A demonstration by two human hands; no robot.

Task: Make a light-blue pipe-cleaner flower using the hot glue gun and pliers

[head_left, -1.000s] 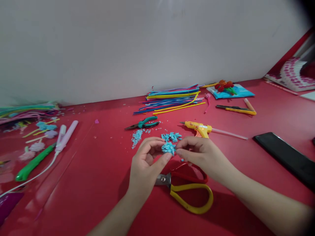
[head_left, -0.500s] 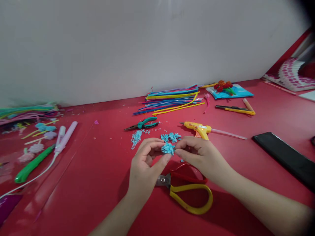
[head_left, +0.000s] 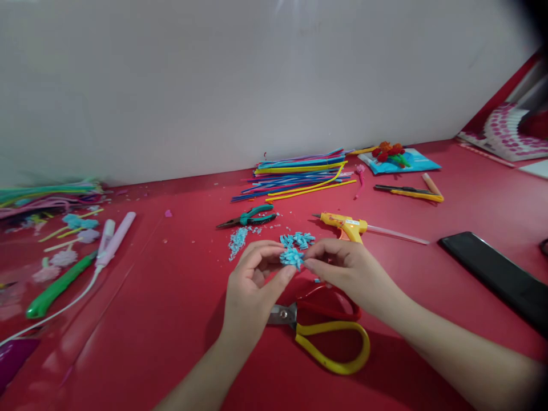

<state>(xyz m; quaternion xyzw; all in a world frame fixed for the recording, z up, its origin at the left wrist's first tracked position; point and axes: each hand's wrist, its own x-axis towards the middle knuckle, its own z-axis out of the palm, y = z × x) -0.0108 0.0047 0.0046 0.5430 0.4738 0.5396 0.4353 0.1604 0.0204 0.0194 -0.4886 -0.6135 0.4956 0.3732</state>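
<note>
Head view, monitored remotely: I log a light-blue, spiky-petalled, flower-like cluster near centre, pinched between thumb and curled fingers of the left hand. Right hand: thumb and forefinger pinch the cluster's 3 o'clock edge; exact contact too small for me to read. Dial centred on cluster: loose light-blue cut strips just beyond, 1 o'clock; yellow plastic glue gun, 2 o'clock; red-and-yellow-handled metal scissors, 5 o'clock; teal-and-black-handled pliers, 10 o'clock

left grip and right grip face each other, both pinching.
</note>
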